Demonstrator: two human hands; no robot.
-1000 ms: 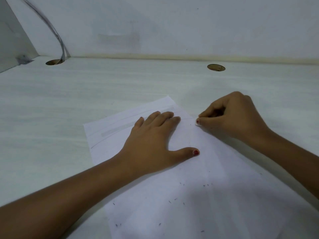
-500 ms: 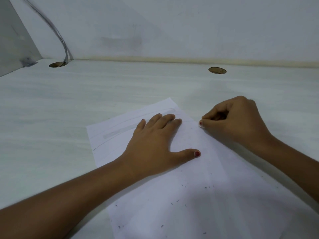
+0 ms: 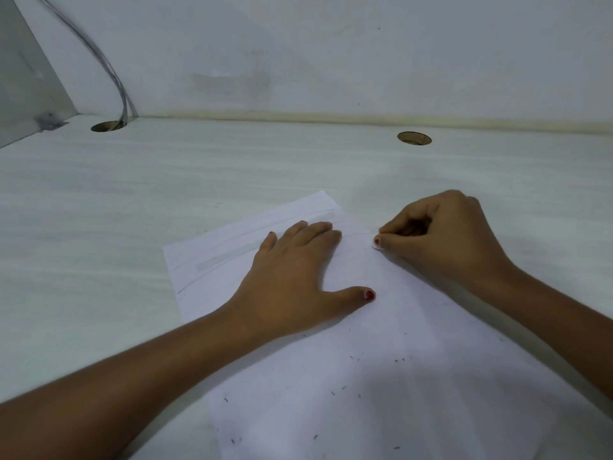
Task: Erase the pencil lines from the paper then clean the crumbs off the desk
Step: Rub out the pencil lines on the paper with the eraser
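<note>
Now L hand point(image 3: 292, 280) flat on crumb-specked, faintly lined paper point(image 3: 414, 393); R hand point(image 3: 444, 240) pinches eraser point(image 3: 377, 248).

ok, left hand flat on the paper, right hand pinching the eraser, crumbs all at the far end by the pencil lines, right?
Wrong on the crumbs. The head view shows them on the near part of the paper, this side of the flat left hand; only the pencil lines are at the far end. Right hand pinches the eraser.
</note>
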